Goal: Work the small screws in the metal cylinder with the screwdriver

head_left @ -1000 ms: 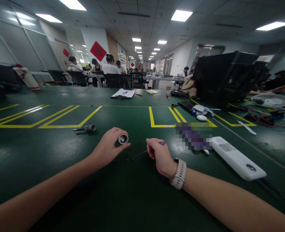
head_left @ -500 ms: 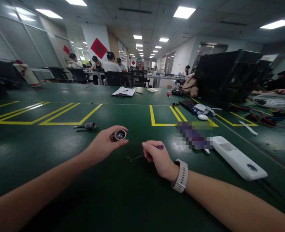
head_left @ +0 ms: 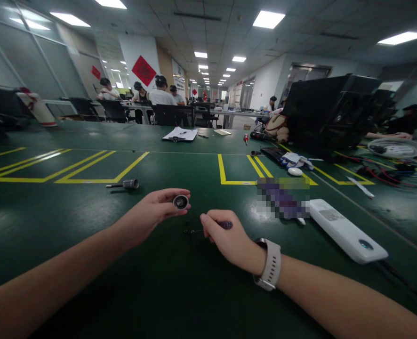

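My left hand (head_left: 152, 209) is closed around a short, round metal housing (head_left: 180, 202), its open end turned toward me and its inside dark. My right hand (head_left: 231, 240) grips a thin screwdriver (head_left: 226, 225) by its purple handle, the slim shaft pointing left, low over the table. At the shaft's tip is a tiny dark piece, perhaps a screw; whether it is attached, I cannot tell. Just left of the tip lies another small dark piece (head_left: 185, 231). Beyond my left hand, a metal cylinder with a thin shaft (head_left: 129, 184) rests on its side.
Right of my hands are a white power bank (head_left: 348, 230) with a cable and a blurred purple item (head_left: 282, 197). Farther off stand a clipboard with paper (head_left: 180, 134), a red screwdriver (head_left: 245, 138) and a large black case (head_left: 330, 110). Yellow tape marks the green table (head_left: 180, 165).
My left hand has shifted slightly right and down with the housing, whose opening has turned a little. My right hand has moved left and slightly down, and the screwdriver lies flatter.
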Motion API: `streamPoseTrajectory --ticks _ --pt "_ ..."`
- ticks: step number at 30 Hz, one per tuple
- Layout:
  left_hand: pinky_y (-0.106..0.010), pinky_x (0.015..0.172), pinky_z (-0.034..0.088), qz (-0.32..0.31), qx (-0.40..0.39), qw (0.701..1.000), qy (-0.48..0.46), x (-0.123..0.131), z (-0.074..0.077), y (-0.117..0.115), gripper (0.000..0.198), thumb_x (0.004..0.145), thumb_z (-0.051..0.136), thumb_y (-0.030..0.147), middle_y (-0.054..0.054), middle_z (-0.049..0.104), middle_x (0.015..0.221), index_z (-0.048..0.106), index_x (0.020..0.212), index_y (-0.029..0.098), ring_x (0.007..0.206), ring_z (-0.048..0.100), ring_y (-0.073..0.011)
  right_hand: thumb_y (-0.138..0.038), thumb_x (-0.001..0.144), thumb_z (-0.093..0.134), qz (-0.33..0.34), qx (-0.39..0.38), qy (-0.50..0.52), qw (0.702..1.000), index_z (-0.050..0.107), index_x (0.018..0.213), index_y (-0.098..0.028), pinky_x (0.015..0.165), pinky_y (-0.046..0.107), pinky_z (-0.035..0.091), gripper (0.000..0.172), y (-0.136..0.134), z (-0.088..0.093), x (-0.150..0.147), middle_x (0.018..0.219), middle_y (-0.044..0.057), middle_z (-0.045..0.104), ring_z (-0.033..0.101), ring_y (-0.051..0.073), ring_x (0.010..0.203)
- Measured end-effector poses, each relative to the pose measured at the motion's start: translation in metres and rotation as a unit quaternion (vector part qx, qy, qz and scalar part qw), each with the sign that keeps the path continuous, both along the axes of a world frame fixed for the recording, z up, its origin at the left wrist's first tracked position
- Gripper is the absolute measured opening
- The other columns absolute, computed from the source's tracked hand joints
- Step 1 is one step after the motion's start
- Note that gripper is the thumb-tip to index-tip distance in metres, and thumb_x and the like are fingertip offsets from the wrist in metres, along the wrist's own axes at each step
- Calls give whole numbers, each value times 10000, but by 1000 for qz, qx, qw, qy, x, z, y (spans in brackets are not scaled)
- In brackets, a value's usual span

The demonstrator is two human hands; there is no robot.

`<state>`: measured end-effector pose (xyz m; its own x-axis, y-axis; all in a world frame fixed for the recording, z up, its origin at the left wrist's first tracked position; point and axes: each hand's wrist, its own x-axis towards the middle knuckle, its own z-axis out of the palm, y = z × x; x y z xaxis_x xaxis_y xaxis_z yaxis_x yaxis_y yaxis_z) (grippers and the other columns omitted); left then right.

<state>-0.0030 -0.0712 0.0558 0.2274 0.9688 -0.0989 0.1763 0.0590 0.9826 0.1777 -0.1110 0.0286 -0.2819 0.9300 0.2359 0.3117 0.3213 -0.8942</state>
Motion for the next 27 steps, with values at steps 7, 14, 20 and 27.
streamPoseTrajectory --ticks 7,14,20,27 --pt "-397 946 456 22 -16 1000 7 2 1 0 344 659 573 119 -61 674 1042 619 998 155 979 619 -219 -282 893 371 -3 96 74 993 483 566 -184 561 248 345 359 -1 -10 3 542 -25 443 457 112 546" --pt "-417 950 421 24 4 999 41 3 -1 -2 392 605 581 141 -61 685 1020 634 993 157 1000 603 -236 -233 899 363 13 192 41 981 504 682 -192 660 284 361 262 -10 -6 3 670 9 483 475 141 673" --pt "-404 950 408 19 2 999 47 6 1 -7 410 591 611 176 -66 684 1035 635 1000 166 1018 594 -247 -212 890 370 45 247 -23 968 475 696 -188 657 293 354 222 -10 -9 -2 666 8 467 438 140 653" --pt "-355 892 448 50 -1 998 43 12 7 -13 352 562 631 177 -56 707 959 665 913 160 953 619 -237 -196 885 382 65 275 -72 956 432 689 -178 659 277 358 204 -11 -9 -4 678 4 471 434 121 657"
